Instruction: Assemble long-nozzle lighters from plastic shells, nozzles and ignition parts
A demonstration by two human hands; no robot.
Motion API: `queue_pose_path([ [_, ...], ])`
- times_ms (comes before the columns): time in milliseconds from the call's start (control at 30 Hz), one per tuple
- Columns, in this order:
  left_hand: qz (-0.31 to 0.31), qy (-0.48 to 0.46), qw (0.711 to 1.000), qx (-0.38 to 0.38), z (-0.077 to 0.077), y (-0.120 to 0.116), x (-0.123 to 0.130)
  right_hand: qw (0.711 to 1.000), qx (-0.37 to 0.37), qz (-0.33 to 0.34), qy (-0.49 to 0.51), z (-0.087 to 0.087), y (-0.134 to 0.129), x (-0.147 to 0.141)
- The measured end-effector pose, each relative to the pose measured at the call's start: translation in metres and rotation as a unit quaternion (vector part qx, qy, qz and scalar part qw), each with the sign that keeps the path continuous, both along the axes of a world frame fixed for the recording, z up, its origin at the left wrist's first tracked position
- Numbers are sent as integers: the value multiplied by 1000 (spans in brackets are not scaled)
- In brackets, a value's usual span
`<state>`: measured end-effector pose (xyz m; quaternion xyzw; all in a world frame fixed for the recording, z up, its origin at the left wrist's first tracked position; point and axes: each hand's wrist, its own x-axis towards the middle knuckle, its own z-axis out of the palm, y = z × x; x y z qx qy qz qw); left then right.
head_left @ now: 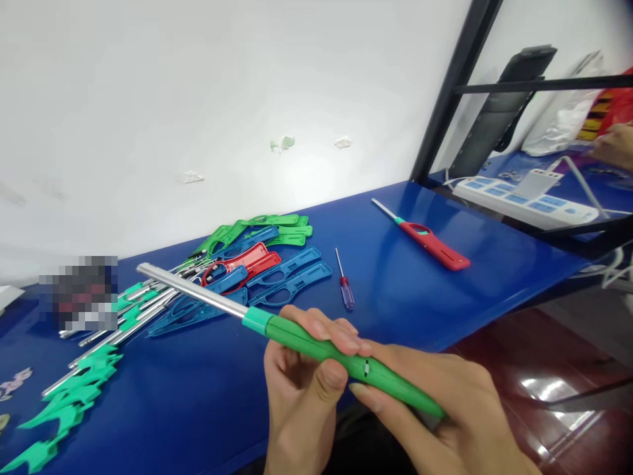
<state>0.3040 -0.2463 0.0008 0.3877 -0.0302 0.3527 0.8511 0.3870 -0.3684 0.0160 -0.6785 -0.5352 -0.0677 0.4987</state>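
A green lighter (297,340) with a teal collar and a long silver tube is held up over the table's front edge, its tube pointing to the upper left. My left hand (306,389) is closed round the front part of the green body, thumb below and fingers above. My right hand (445,402) grips the rear end, with the thumb and a finger on either side of it. Behind my hands a screwdriver (347,294) with a purple handle lies on the blue table (386,277). A red lighter (435,247) with a silver tube lies farther right.
Green (291,235), blue (297,276) and red half shells (254,260) lie piled at the back left. Silver tubes with teal parts (93,369) spread leftward. A black frame (445,99) stands right, beyond it a power strip (524,198) and another person's hand (613,145).
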Motion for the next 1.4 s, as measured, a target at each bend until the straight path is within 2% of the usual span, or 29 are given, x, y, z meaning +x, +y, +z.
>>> queue_pose_path([
  [133, 9, 9, 1000, 10, -4, 1, -1, 999, -11, 29, 18, 1, 2, 2],
  [333, 21, 21, 999, 12, -9, 1, 1, 999, -20, -3, 44, -6, -3, 3],
  [500, 21, 45, 999, 1, -10, 2, 0, 994, -35, 34, 97, -2, 0, 3],
  [633, 14, 77, 997, 6, -12, 3, -3, 989, -49, 3, 137, -7, -4, 0],
  [700, 10, 98, 995, 16, -12, 3, -5, 977, -63, -12, 201, -11, -9, 0],
  [733, 9, 108, 994, 22, -13, 3, -6, 960, -80, 0, 267, -13, -11, 0],
  [767, 7, 120, 992, 27, -14, 3, -6, 928, -103, 30, 356, -14, -13, 1],
  [833, 1, 143, 989, 36, -16, 2, -6, 817, -157, 115, 542, -14, -14, 4],
  [867, -1, 156, 987, 39, -17, 1, -5, 766, -170, 145, 602, -14, -13, 6],
  [900, -1, 170, 985, 40, -18, 1, -4, 731, -174, 160, 640, -14, -13, 7],
  [933, 1, 182, 983, 40, -19, 0, -3, 718, -169, 165, 655, -14, -13, 8],
  [967, 5, 193, 981, 38, -20, -2, -2, 720, -167, 163, 653, -15, -12, 8],
  [1033, 14, 207, 978, 33, -20, -3, -1, 751, -167, 134, 624, -15, -12, 7],
  [1133, 34, 216, 976, 23, -19, -5, -1, 822, -160, 72, 541, -16, -11, 2],
  [1233, 42, 220, 975, 14, -20, -5, -3, 884, -142, 45, 443, -16, -7, -2],
  [1400, 16, 223, 975, 10, -26, -5, -8, 910, -197, -4, 364, -25, -1, -8],
])
